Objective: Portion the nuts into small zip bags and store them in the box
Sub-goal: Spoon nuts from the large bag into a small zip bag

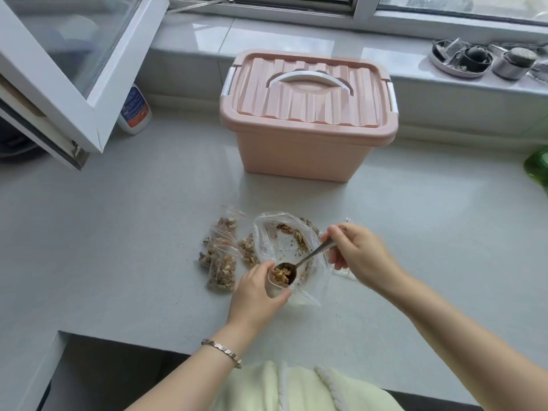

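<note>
A big clear bag (268, 232) lies open on the counter with walnut pieces (298, 237) left along its far side. My right hand (358, 252) pinches the handle of a metal spoon (308, 258) whose bowl, full of nuts, sits over the mouth of a small zip bag (277, 287). My left hand (255, 292) grips that small bag and holds it open. Several filled small bags (222, 262) lie just left of the big bag. The pink box (307, 114) stands behind, its lid closed and white handle down.
An open window sash (71, 63) juts over the counter at the left, with a white bottle (135, 109) below it. Dark pots and a tray (474, 57) sit on the sill at the right. A green object (538, 167) shows at the right edge. The counter's front edge has a cut-out at lower left.
</note>
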Demonstrator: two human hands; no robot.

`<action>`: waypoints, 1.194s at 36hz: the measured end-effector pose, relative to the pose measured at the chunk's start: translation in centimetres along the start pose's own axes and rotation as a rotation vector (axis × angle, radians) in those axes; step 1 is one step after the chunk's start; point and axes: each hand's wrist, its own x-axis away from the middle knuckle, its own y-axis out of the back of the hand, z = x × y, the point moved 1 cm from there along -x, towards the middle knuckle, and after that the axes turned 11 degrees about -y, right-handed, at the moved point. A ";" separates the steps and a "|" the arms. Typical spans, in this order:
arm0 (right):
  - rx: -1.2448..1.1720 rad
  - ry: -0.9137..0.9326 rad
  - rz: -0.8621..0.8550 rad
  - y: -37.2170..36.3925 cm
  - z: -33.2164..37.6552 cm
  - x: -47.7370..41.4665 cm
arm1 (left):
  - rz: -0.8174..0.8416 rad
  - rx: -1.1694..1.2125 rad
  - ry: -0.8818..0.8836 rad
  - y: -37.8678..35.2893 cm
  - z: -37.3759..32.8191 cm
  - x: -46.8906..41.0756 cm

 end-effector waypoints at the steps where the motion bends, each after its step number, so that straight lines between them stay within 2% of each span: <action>1: 0.098 0.063 -0.005 -0.2 0.4 0.5 | -0.007 0.007 -0.003 0.0 0.1 0.0; 3: 0.282 0.201 -0.032 -0.5 1.0 1.6 | -0.033 0.028 -0.007 0.0 0.2 0.1; 5: 0.366 0.333 -0.088 -0.5 1.3 2.5 | -0.065 0.052 -0.006 0.0 0.4 0.2; 9: 0.241 0.468 -0.183 0.2 0.8 3.6 | -0.111 0.102 -0.002 0.2 0.9 0.9; 14: -0.022 0.376 -0.336 0.8 -1.8 3.0 | -0.147 0.134 0.023 0.8 1.0 1.5; 17: -0.079 0.302 -0.372 -0.5 -4.1 2.2 | -0.151 0.140 0.044 0.8 1.0 1.3; 20: -0.048 0.270 -0.359 -2.4 -6.0 1.8 | -0.129 0.133 0.059 0.7 0.9 1.0; 31: 0.172 0.478 -0.551 -4.7 -6.6 0.4 | -0.103 0.146 0.043 0.5 1.0 1.0; 35: 0.211 0.412 -0.528 -5.1 -6.9 -0.6 | -0.106 0.146 0.037 0.5 0.9 1.0; 43: -0.102 0.224 -0.368 -4.6 -8.7 0.4 | -0.103 0.149 0.047 0.6 1.0 1.1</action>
